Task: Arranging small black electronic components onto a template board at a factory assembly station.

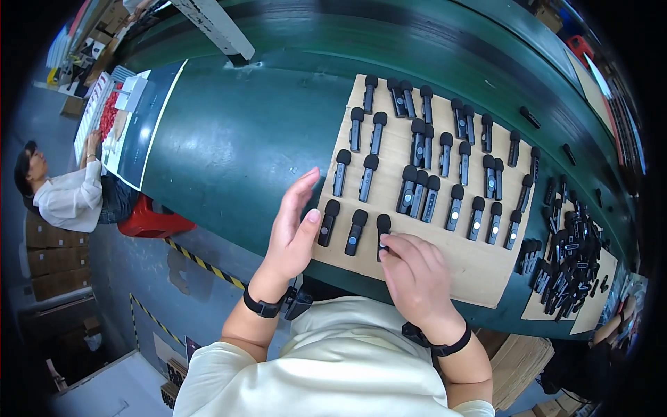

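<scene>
Small black clip-on microphones with round foam tips [358, 231] lie in loose rows on a cardboard sheet [479, 278] in front of me. My right hand [420, 278] is closed at the sheet's near edge, its thumb and fingertips pinching the lower end of one microphone [383, 226]. That microphone lies with its foam tip pointing away from me. My left hand [295, 233] is open, fingers stretched and thumb apart, above the sheet's left edge. It holds nothing and is nearest to a microphone [329, 221] at the row's left end.
A heap of similar black microphones [573, 257] lies on more cardboard to the right. Several stray pieces [530, 117] rest on the green table [243, 139]. A white post [219, 31] stands at the back. Another person [69, 194] sits at the far left; an arm [615, 323] shows at right.
</scene>
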A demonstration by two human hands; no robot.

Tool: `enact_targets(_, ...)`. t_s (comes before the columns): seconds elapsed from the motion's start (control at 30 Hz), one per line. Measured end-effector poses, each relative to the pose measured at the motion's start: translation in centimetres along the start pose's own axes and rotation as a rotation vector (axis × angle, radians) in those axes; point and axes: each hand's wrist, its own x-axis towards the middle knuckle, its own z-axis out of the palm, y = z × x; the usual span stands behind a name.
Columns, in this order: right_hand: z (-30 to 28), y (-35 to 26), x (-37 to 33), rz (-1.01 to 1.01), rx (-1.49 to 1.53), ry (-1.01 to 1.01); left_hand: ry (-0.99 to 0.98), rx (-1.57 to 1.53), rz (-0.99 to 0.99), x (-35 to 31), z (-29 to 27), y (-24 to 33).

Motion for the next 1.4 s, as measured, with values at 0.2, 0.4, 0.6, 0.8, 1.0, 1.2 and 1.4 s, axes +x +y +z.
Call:
enact_targets(0.2,0.5,-0.7,-0.7,0.025,-0.046,-0.121,-0.081,-0.217,-0.027,0.3,0.6,-0.9)
enact_targets(0.4,0.5,-0.7,-1.0,0.028,-0.069,-0.132,-0.101,-0.263,-0.004,0.5,0.8,-0.8)
enact_targets(0.6,-2.9,-1.0,-0.4,0.1,-0.055,-0.193,-0.105,-0.276,-0.035,0.6,0.6,-0.8)
enact_targets(0.8,-13.0,2.6,0.1,0.22,-0.054,-0.207,-0.079,-0.272,-0.031,1.0,0.1,-1.0)
enact_targets(1.0,-20.0,13.6,-0.6,0.495,-0.164,-0.047,-0.049,-0.155,-0.088,1.8,-0.3,-0.9)
enact_targets(1.2,-22.2,29.6,0.6,0.639,-0.343,-0.033,0.039,-0.067,-0.092,2.5,-1.5,0.1)
enact_targets(1.4,-21.0,37.1,3.1,0.54,-0.523,-0.074,0.137,0.019,-0.066,2.7,-2.2,1.2)
